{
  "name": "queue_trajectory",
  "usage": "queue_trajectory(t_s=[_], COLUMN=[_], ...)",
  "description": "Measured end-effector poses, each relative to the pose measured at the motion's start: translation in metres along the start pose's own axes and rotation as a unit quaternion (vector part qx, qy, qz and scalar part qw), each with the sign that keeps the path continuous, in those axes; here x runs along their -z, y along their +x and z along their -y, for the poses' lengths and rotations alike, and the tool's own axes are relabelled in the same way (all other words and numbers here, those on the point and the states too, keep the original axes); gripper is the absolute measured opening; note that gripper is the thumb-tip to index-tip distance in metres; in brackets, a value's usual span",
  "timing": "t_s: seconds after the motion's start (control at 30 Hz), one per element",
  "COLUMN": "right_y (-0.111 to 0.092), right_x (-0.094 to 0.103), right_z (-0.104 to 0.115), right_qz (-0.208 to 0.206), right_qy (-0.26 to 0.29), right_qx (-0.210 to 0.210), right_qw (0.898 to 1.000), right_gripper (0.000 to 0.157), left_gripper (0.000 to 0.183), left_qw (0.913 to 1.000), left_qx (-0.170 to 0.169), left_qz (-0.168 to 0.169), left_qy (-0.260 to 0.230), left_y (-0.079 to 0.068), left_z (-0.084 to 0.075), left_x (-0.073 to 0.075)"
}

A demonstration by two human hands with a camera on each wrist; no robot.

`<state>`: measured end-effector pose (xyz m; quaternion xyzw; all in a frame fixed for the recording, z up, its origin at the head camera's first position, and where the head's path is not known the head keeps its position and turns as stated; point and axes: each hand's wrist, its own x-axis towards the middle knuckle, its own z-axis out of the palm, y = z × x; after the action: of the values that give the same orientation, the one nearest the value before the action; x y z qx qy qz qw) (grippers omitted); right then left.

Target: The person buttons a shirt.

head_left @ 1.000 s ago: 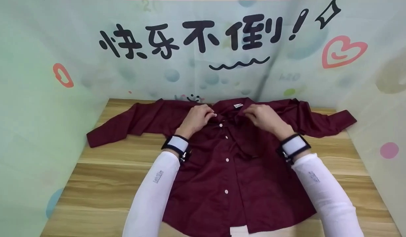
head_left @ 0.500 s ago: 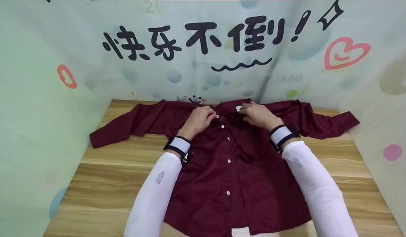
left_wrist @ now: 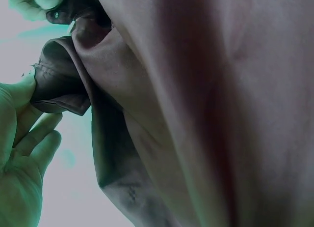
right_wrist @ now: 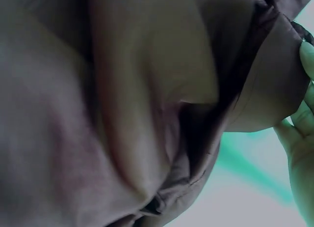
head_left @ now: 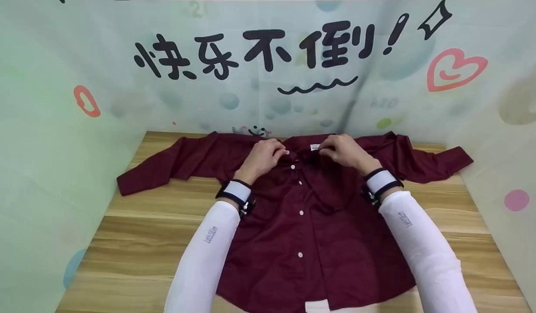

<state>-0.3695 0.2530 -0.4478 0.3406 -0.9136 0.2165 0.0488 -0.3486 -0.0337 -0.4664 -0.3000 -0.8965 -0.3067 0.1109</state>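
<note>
Maroon in colour, the shirt (head_left: 268, 243) lies front-up on the desk (head_left: 133, 243), its collar (head_left: 300, 141) at the far edge, where the left hand (head_left: 263, 155) and right hand (head_left: 344, 150) each pinch one side, apparently to hold it spread.

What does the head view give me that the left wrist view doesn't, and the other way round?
Only the head view: the wooden table, the black lettering, the white neck label and the full width of the shirt.

Only the left wrist view: the palm side of the left hand and, close up, the fold of cloth it pinches.

Both: the shirt, the left hand holding it, and the right hand at the cloth too, though the left wrist view cuts that hand off at its edge.
</note>
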Motion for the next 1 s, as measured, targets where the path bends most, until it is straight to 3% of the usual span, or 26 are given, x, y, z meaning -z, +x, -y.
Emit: queue_trajectory(t_s=[0.13,0.43,0.73,1.0], right_y=[-0.003,-0.016,-0.016,-0.004], right_x=[0.007,0.010,-0.001,-0.015], right_z=[0.006,0.028,0.039,0.042], right_qz=[-0.002,0.005,-0.068,-0.121], right_qy=[-0.004,-0.067,-0.112,-0.123], right_qx=[0.022,0.088,0.168,0.204], right_qw=[1.000,0.994,0.977,0.964], right_gripper=[0.012,0.008,0.006,0.005], left_gripper=[0.022,0.022,0.021,0.023], left_qw=[1.0000,0.9994,0.9992,0.9986], left_qx=[-0.005,-0.002,-0.005,0.002], left_qz=[0.002,0.033,0.035,0.041], left_qy=[-0.003,-0.014,-0.020,-0.035], left_y=[0.003,0.009,0.013,0.018], left_z=[-0.003,-0.011,-0.016,-0.023], left_x=[0.001,0.003,-0.002,-0.006])
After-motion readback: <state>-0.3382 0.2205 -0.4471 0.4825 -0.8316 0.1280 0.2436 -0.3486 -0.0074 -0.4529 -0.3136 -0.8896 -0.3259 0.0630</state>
